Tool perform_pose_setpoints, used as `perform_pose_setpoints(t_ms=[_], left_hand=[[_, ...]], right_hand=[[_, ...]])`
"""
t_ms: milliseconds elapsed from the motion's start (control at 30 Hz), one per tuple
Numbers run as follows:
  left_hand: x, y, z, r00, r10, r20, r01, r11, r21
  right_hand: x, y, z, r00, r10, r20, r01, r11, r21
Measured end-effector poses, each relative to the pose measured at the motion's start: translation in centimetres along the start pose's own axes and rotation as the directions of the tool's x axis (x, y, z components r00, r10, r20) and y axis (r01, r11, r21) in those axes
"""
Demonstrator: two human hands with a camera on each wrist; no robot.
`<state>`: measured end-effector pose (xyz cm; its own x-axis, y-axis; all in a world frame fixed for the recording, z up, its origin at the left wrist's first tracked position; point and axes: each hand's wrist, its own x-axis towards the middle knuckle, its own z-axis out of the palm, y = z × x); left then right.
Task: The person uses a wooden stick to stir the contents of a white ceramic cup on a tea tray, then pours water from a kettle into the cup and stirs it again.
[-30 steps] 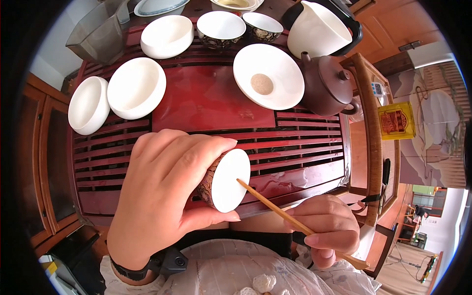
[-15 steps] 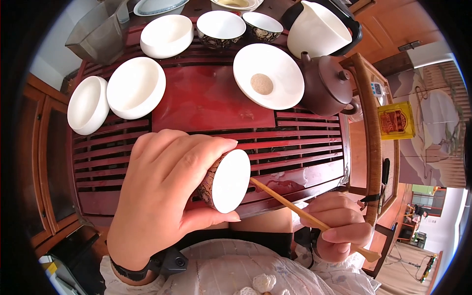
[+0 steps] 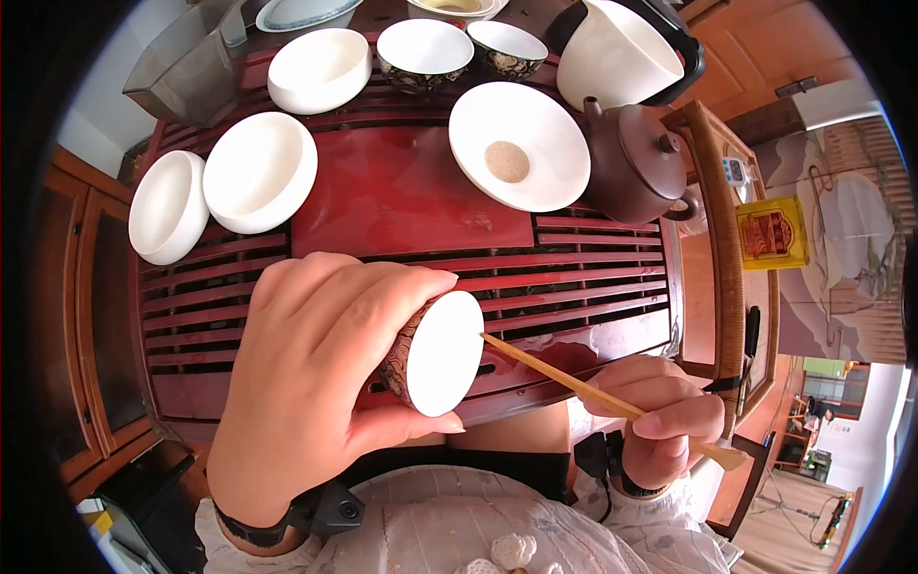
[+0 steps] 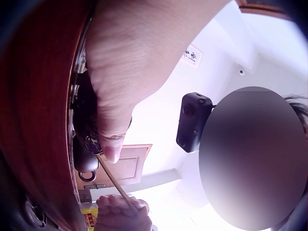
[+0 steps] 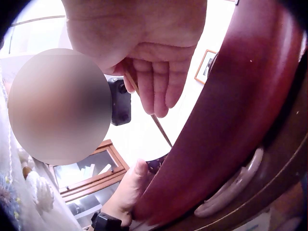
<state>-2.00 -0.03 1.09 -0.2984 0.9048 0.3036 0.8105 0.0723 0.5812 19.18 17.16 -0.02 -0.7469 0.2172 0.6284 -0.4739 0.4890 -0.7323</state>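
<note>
My left hand (image 3: 316,364) grips a small dark-patterned cup (image 3: 445,354) from the side, its white mouth tilted toward the right. Curled around a thin wooden stick (image 3: 564,380), my right hand (image 3: 660,416) is to the right of the cup; the stick's narrow tip is at the cup's right rim, and whether it touches cannot be told. In the left wrist view the left thumb (image 4: 113,134) lies against the patterned cup (image 4: 91,142). The stick (image 5: 161,130) slants from the right hand (image 5: 149,53) toward the cup in the right wrist view.
Beyond the hands, a red slatted tray (image 3: 411,191) holds white bowls (image 3: 260,172), a wide white dish (image 3: 550,158), two patterned cups (image 3: 426,53) and a dark teapot (image 3: 636,163). At the right stand a rattan-edged shelf (image 3: 712,287) and a yellow tin (image 3: 773,234).
The stick's tip was inside the cup's white mouth a second ago and is now at its right rim. My right hand has moved right; the left keeps its grip.
</note>
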Motion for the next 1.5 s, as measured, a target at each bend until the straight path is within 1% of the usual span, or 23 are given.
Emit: perform_pose_setpoints(t_ms=[67, 133, 167, 233, 267, 333, 367, 433, 533, 567, 633, 667, 733, 767, 833, 967, 1033, 1133, 1267, 1367, 1433, 1500], left_hand=[[0.0, 0.0, 0.0, 1.000, 0.004, 0.000, -0.004, 1.000, 0.012], [0.0, 0.0, 0.2, 1.000, 0.007, -0.009, -0.007, 1.000, -0.004], [0.0, 0.0, 0.1, 1.000, 0.007, -0.009, -0.007, 1.000, -0.004], [0.0, 0.0, 0.0, 1.000, 0.001, 0.005, -0.001, 1.000, -0.005], [0.0, 0.0, 0.0, 1.000, 0.001, 0.005, -0.001, 1.000, -0.004], [0.0, 0.1, 0.0, 1.000, 0.010, 0.001, -0.010, 1.000, -0.008], [0.0, 0.1, 0.0, 1.000, 0.010, 0.001, -0.010, 1.000, -0.007], [0.0, 0.1, 0.1, 1.000, 0.018, -0.022, -0.018, 1.000, -0.011], [0.0, 0.1, 0.0, 1.000, 0.019, -0.020, -0.020, 0.999, -0.032], [0.0, 0.1, 0.0, 1.000, 0.019, -0.020, -0.019, 0.999, -0.032], [0.0, 0.1, 0.0, 1.000, 0.008, -0.023, -0.009, 0.999, -0.044], [0.0, 0.1, 0.0, 1.000, 0.008, -0.023, -0.009, 0.999, -0.043], [0.0, 0.1, -0.1, 1.000, 0.016, -0.017, -0.016, 0.999, -0.049], [0.0, 0.1, -0.1, 1.000, 0.016, -0.016, -0.016, 0.999, -0.049], [0.0, 0.0, -0.1, 0.999, 0.035, -0.021, -0.036, 0.998, -0.047], [0.0, 0.0, 0.1, 0.998, 0.044, -0.036, -0.046, 0.997, -0.069], [0.0, 0.0, 0.1, 0.998, 0.046, -0.035, -0.048, 0.996, -0.073], [0.0, 0.0, 0.1, 0.998, 0.050, -0.035, -0.053, 0.996, -0.078], [0.0, 0.0, 0.1, 0.998, 0.054, -0.041, -0.056, 0.996, -0.074], [0.0, 0.0, 0.1, 0.998, 0.050, -0.043, -0.054, 0.995, -0.079], [0.0, 0.0, 0.1, 0.998, 0.050, -0.048, -0.054, 0.995, -0.082], [0.0, 0.0, 0.2, 0.997, 0.049, -0.057, -0.054, 0.994, -0.092]], right_hand=[[0.0, 0.0, 0.0, 1.000, 0.014, -0.009, -0.014, 1.000, -0.005], [-0.1, -0.1, -0.3, 0.998, 0.056, 0.018, -0.057, 0.996, 0.074], [-0.1, 0.0, -0.2, 0.998, 0.056, 0.018, -0.057, 0.996, 0.074], [-0.2, 0.1, 0.3, 0.993, 0.093, -0.079, -0.089, 0.995, 0.047], [-0.2, 0.0, 0.2, 0.993, 0.092, -0.079, -0.089, 0.995, 0.047], [-0.4, -0.1, -0.1, 0.990, 0.133, -0.042, -0.126, 0.983, 0.132], [-0.3, -0.1, 0.0, 0.990, 0.132, -0.042, -0.126, 0.983, 0.132], [0.1, 0.1, 0.4, 0.992, 0.086, -0.089, -0.084, 0.996, 0.031], [0.1, 0.1, 0.5, 0.991, 0.082, -0.104, -0.081, 0.997, 0.015], [0.0, 0.1, 0.3, 0.991, 0.082, -0.104, -0.081, 0.997, 0.015], [-0.1, 0.0, -0.3, 0.997, 0.080, -0.005, -0.079, 0.995, 0.063], [-0.1, 0.1, -0.3, 0.997, 0.079, -0.006, -0.079, 0.995, 0.063], [-0.2, 0.1, -0.1, 0.998, 0.044, -0.053, -0.042, 0.998, 0.038], [-0.1, 0.1, 0.0, 0.998, 0.044, -0.053, -0.042, 0.998, 0.038], [-0.1, 0.2, 0.2, 0.993, 0.051, -0.104, -0.045, 0.997, 0.058], [-0.4, 0.2, 0.0, 0.994, 0.062, -0.087, -0.057, 0.997, 0.055], [-0.6, -0.1, -0.3, 0.994, 0.103, -0.041, -0.100, 0.992, 0.080], [-0.4, -0.1, 0.3, 0.997, 0.064, -0.054, -0.061, 0.997, 0.057], [-0.7, -0.1, 0.6, 0.997, 0.058, -0.055, -0.055, 0.997, 0.060], [-1.1, 0.1, 0.6, 0.994, 0.060, -0.097, -0.059, 0.998, 0.018], [-1.3, 0.2, 0.2, 1.000, 0.014, 0.006, -0.015, 0.984, 0.178], [-1.6, 0.1, 0.5, 1.000, 0.008, 0.005, -0.008, 0.978, 0.209]])
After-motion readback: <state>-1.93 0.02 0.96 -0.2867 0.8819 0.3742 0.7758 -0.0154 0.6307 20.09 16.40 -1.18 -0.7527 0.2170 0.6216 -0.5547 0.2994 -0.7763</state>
